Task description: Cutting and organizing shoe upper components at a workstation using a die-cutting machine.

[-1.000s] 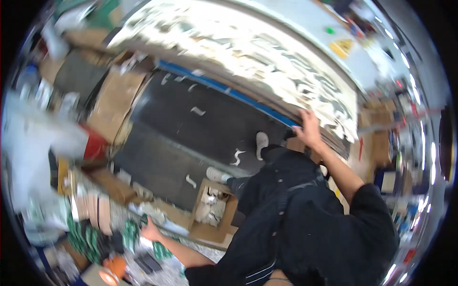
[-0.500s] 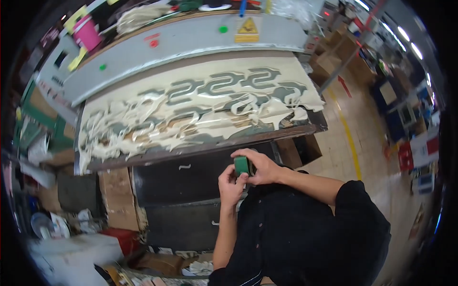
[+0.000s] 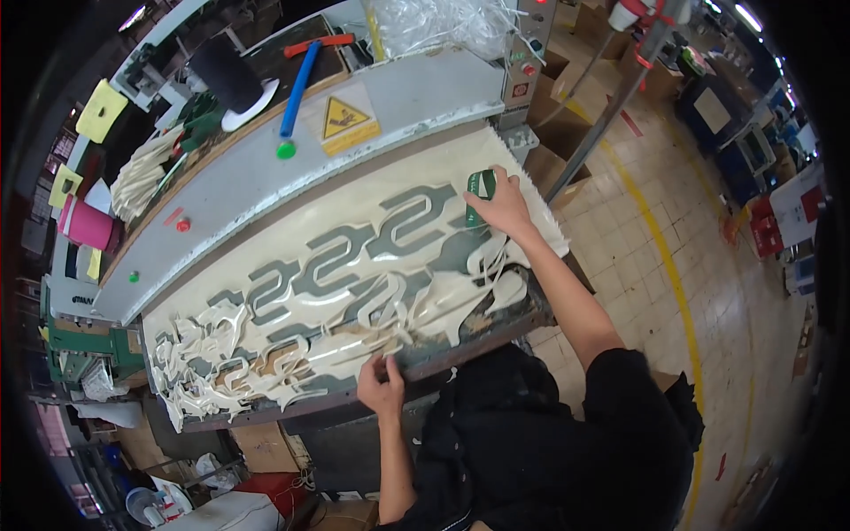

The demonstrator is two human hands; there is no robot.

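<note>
At far left, pink cup [image 3: 87,223] beside yellow notes [image 3: 102,111], green unit [image 3: 84,350] below them. Next right, pale gloves [image 3: 142,177] heaped on the ledge above the grey beam [image 3: 425,102], black spool [image 3: 226,75] near them. Beam face carries a red button [image 3: 182,225], then a green button [image 3: 285,150] and yellow warning sign [image 3: 345,124]. Hammer [image 3: 301,88], red head, blue handle, lies on the ledge with the handle hanging over the face just above the green button. Below the beam, cream sheet [image 3: 310,221] covers most of the board [image 3: 522,323]: S-shaped cutouts along the middle with grey-green showing through, loose curled strips heaped toward the front and left end. Left hand [image 3: 382,389] is at the board's front edge, fingers bent, thumb up; can't tell if it pinches anything. Clear plastic bag [image 3: 443,26] sits on top of the beam. Right hand [image 3: 505,208] grips the green block [image 3: 482,186], fingers wrapped round its right side; block is at the sheet's right end, just beside the rightmost cutouts. Can't tell if it touches the sheet. Further right, cardboard boxes [image 3: 553,159], yellow floor line [image 3: 660,239], red crate [image 3: 766,230].
</note>
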